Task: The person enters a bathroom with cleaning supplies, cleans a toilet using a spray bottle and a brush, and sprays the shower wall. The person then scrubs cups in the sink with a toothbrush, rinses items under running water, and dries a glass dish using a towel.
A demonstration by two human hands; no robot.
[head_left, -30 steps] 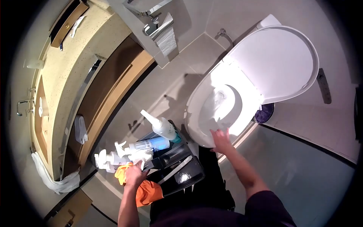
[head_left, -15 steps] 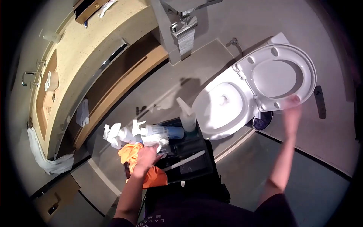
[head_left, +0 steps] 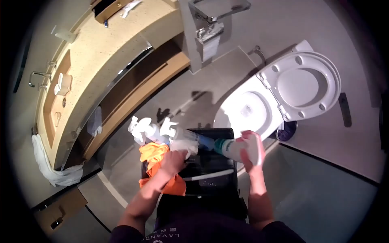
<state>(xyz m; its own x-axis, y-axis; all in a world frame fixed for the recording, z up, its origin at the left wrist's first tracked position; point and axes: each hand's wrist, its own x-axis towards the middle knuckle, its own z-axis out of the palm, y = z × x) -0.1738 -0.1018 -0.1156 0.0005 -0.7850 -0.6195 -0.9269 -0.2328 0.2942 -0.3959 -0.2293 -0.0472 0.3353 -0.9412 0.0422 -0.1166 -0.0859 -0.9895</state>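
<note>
White bottle (head_left: 231,150) between right fingers (head_left: 245,157)

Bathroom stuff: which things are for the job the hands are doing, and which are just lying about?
Probably for the job:
bottle, in the right hand
black tray, by the left hand
spray bottles
orange cloth
toilet, lid up

Probably just there:
white towel
toilet paper
bin, beside the toilet

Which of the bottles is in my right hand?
The white bottle with the teal end, gripped in the right hand at the black caddy's right side. The trigger-spray bottles are at its left.
</note>
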